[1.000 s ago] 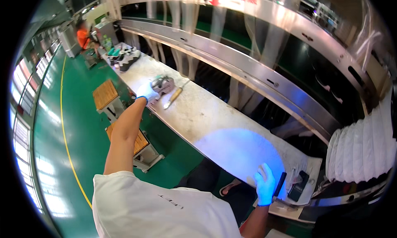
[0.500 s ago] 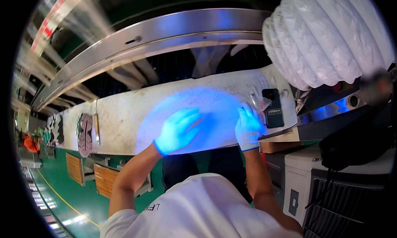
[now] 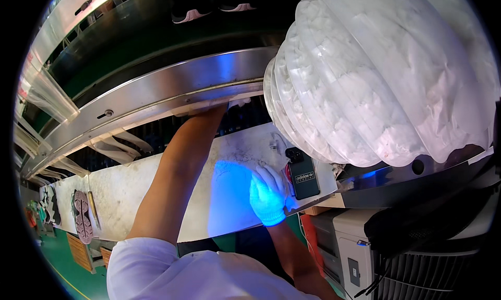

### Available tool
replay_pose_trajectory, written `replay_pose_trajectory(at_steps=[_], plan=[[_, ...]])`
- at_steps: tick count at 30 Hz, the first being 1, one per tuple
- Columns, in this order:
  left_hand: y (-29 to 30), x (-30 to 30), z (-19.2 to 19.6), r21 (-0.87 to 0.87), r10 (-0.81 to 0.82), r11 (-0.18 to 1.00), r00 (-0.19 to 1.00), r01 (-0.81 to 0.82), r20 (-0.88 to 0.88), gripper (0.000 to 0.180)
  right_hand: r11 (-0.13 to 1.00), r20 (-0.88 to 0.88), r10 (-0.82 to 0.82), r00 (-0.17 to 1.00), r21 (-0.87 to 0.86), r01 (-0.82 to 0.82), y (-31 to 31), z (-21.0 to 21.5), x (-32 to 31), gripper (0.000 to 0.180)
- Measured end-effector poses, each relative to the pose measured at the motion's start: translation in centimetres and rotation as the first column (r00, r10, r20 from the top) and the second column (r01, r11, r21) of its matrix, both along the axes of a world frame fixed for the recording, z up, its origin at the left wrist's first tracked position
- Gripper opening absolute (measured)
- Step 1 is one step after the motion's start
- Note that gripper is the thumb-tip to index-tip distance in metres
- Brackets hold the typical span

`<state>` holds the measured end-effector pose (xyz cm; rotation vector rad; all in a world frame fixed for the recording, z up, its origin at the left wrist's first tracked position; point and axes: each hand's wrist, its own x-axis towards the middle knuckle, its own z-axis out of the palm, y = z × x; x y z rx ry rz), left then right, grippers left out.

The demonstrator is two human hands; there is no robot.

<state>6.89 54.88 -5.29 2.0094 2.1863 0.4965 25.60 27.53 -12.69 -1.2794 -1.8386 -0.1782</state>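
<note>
My left arm stretches forward over the table. Its hand (image 3: 234,104) goes in under the metal rail (image 3: 177,88) of the conveyor and is almost wholly hidden, so its fingers do not show. My right hand (image 3: 268,193), in a white knitted glove lit blue, rests on the white worktable (image 3: 195,211). Its fingers stretch forward, somewhat apart, and no held thing shows. Just right of it lies a black phone (image 3: 304,179). A small clear object (image 3: 273,143) is beyond the fingertips. A patch of blue light covers the tabletop left of this hand.
A large white ribbed duct (image 3: 360,86) hangs over the right side. Clear plastic strips (image 3: 112,147) hang below the rail. On the table's left lie a pinkish shoe sole (image 3: 82,216), a wooden-handled tool (image 3: 94,208) and a black-and-white piece (image 3: 51,205). Shoes (image 3: 190,14) stand beyond the rail.
My left hand has gone from above the table forward under the rail. My right hand stays on the table near the phone. The whole view has shifted, bringing the duct closer.
</note>
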Motion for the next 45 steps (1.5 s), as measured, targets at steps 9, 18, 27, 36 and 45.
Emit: replay_pose_trajectory(at_steps=[9, 18, 27, 36, 45], plan=[[-13.8, -3.5, 1.5, 0.373, -0.081, 0.909, 0.957, 0.185, -0.279, 0.084, 0.994, -0.092, 0.045, 0.995, 0.108, -0.035, -0.3, 0.7, -0.2, 0.013], [-42.9, -12.6, -2.2, 0.428, -0.222, 0.854, 0.951, 0.295, -0.213, 0.093, 0.970, -0.494, 0.140, 0.858, -0.106, -0.219, -3.7, -0.2, -2.6, 0.061], [-44.4, -11.1, -4.9, 0.103, 0.094, 0.982, 0.881, -0.159, 0.464, 0.093, 0.801, -0.607, -0.149, 0.780, -0.537, -0.265, -0.4, -1.5, -9.0, 0.075], [-43.8, -4.0, 3.2, 0.737, -0.117, 0.614, 0.890, -0.283, 0.440, 0.089, 0.136, -0.933, -0.293, -0.209, 0.176, -0.975, 4.8, -12.0, -12.8, 0.042], [-46.1, -4.0, 1.9, 0.476, -0.090, 0.799, 0.710, -0.368, 0.699, 0.066, 0.098, -0.903, -0.411, -0.123, 0.091, -0.991, -1.1, 2.2, -13.7, 0.053]])
